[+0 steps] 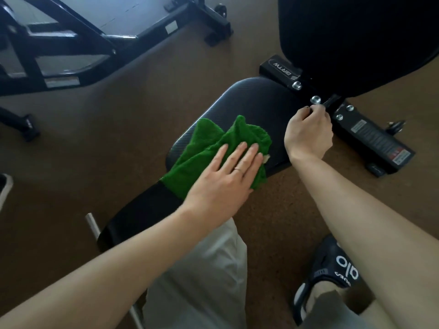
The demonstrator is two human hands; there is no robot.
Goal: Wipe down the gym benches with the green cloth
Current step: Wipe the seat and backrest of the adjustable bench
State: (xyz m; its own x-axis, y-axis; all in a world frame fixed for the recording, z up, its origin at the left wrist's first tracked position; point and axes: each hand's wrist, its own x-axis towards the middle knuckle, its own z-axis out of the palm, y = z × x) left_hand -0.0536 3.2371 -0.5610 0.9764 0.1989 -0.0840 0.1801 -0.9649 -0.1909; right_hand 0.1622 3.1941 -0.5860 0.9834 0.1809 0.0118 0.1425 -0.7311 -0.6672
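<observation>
Left hand (225,181) flat, right hand (308,134) curled.

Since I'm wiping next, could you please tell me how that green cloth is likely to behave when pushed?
The green cloth lies crumpled in folds, so it is probably floppy and may bunch. The left hand presses it flat on the seat pad, which likely keeps it sliding.
</observation>
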